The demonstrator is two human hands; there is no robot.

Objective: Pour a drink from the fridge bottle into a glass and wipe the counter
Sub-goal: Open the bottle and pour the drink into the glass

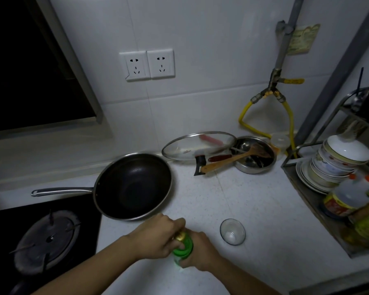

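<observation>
Near the counter's [254,199] left edge a dark pan [134,186] lies partly over the stove. At the front edge, the left hand [156,237] pinches the gold cap [180,236] of the green bottle [182,249]; the right hand [200,252] clamps round its body. Just right, apart, stands an empty glass [232,231].

A green bottle [182,249] is showing a gold cap [180,236]; the table [254,201] is looking white and speckled, the pan [134,187] black inside, the hose [244,116] yellow.
</observation>
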